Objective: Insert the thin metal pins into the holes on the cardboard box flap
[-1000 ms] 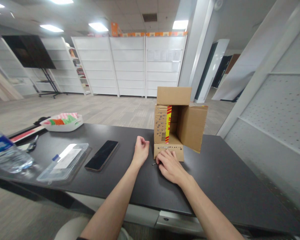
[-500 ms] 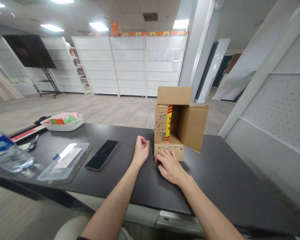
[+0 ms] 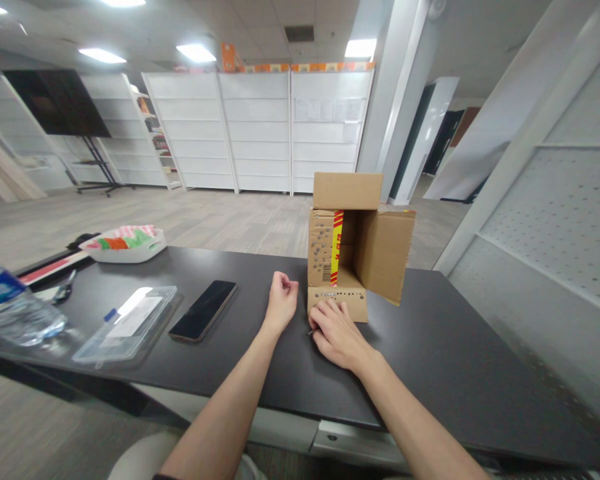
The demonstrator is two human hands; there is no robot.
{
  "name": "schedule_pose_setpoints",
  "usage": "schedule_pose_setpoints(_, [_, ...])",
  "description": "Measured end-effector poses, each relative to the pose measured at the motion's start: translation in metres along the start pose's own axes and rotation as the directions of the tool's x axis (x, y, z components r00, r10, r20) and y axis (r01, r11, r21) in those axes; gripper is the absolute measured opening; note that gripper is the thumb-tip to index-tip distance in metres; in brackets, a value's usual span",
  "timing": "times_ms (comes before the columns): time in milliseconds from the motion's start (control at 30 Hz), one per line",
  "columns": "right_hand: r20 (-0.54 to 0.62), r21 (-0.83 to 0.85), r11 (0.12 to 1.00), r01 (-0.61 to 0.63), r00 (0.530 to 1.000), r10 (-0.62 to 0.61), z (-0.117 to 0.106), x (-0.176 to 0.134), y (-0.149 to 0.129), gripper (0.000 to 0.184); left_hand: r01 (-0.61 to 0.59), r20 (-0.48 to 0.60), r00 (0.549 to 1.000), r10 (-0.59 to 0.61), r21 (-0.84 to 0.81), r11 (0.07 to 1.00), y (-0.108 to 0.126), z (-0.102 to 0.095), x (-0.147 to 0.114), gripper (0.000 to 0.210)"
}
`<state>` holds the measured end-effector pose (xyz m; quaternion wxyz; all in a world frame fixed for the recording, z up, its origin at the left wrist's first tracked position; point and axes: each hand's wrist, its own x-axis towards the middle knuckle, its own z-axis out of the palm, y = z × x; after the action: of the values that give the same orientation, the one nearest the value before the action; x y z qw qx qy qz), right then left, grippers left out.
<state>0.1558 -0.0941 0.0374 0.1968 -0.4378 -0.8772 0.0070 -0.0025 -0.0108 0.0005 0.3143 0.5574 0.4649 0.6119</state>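
Observation:
A cardboard box [image 3: 322, 250] stands on the dark table with its opening towards me and its flaps spread. Its lower flap [image 3: 363, 312] lies forward, with a row of small dark holes and several shiny round metal heads across it. My right hand [image 3: 336, 333] rests at the near edge of this flap, fingers curled. From between its thumb and fingers pokes a small thin metal piece [image 3: 311, 333], too small to name surely. Left of the box, my left hand [image 3: 283, 300] sits on the table, fingers folded in; whatever they may hold is hidden.
A black phone [image 3: 203, 311] and a clear plastic case [image 3: 130, 327] lie to the left. Beyond them are a water bottle [image 3: 17, 307] and a white basket [image 3: 145, 253] with colourful items. The box's side flap [image 3: 387, 257] sticks out to the right.
The thin metal piece in my right hand has changed its angle slightly, as the fingers shift a little. My left hand and the box keep their places.

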Motion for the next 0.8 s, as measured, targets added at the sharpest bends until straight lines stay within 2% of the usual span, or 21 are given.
schedule_pose_setpoints(167, [-0.136, 0.075, 0.996, -0.058, 0.988, 0.068, 0.003, 0.001, 0.005, 0.006, 0.001, -0.006, 1.000, -0.001, 0.006, 1.000, 0.002, 0.000, 0.000, 0.020])
schedule_pose_setpoints(367, [-0.302, 0.316, 0.946, -0.071, 0.938, 0.172, 0.010, 0.003, 0.023, 0.007, 0.002, -0.012, 1.000, -0.002, 0.001, 1.000, 0.001, 0.001, 0.001, 0.020])
schedule_pose_setpoints(433, [-0.353, 0.379, 0.922, -0.082, 0.908, 0.225, 0.013, 0.003, 0.028, 0.008, 0.000, -0.013, 1.000, 0.000, -0.007, 1.000, 0.000, 0.001, 0.001, 0.020])
schedule_pose_setpoints(567, [-0.456, 0.422, 0.895, -0.143, 0.820, 0.346, 0.015, 0.002, 0.038, 0.006, 0.003, -0.012, 1.000, -0.003, -0.015, 1.000, -0.001, 0.000, 0.001, 0.021])
schedule_pose_setpoints(700, [-0.511, 0.461, 0.868, -0.186, 0.743, 0.431, 0.015, 0.002, 0.044, 0.009, 0.020, -0.006, 1.000, -0.020, 0.007, 1.000, -0.001, 0.000, 0.001, 0.021])
schedule_pose_setpoints(800, [-0.530, 0.497, 0.847, -0.188, 0.707, 0.468, 0.015, 0.002, 0.047, 0.014, 0.022, -0.002, 1.000, -0.022, 0.007, 1.000, -0.001, 0.000, 0.001, 0.021])
